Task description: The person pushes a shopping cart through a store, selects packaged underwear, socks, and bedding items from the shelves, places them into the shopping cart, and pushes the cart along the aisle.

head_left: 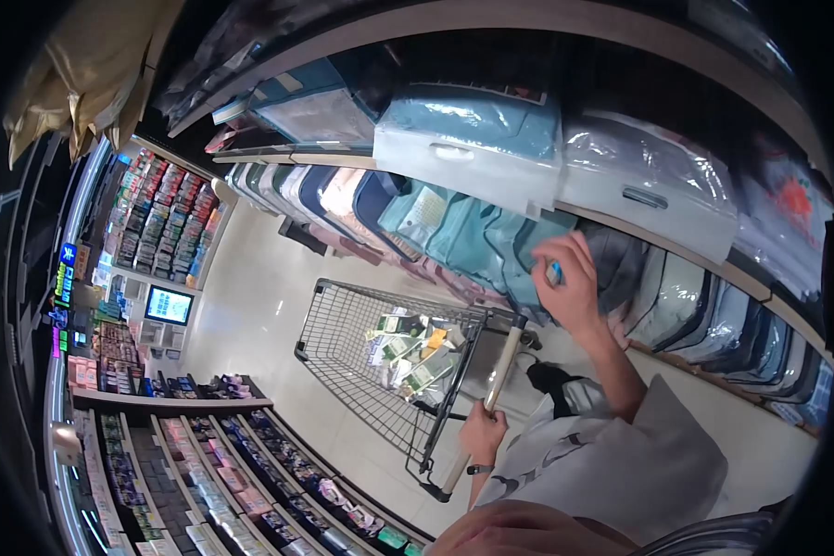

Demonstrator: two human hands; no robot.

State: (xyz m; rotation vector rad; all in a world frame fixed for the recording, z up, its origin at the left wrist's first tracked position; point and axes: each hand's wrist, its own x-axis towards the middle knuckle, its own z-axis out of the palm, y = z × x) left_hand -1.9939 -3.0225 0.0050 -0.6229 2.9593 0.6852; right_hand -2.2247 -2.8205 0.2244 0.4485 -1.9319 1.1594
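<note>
My left hand [483, 433], a watch [478, 470] on its wrist, is closed around the handle [505, 363] of a wire shopping cart [343, 366]. In the cart lies a pile of green, white and yellow packages [420, 357]. My right hand [568, 280] is raised beside the shelf, its fingers curled around a small blue thing [554, 272] whose kind I cannot make out. Teal packaged textiles [463, 236] hang or stand close to that hand, and a dark grey pack [612, 259] is just past it.
Clear-wrapped bedding packs [468, 130] fill the upper shelf, with more packs [695, 301] below. Across the pale floor [250, 287] stand racks of small goods [222, 463], a display wall [164, 218] and a lit screen [169, 304]. A dark shoe [553, 380] shows behind the cart.
</note>
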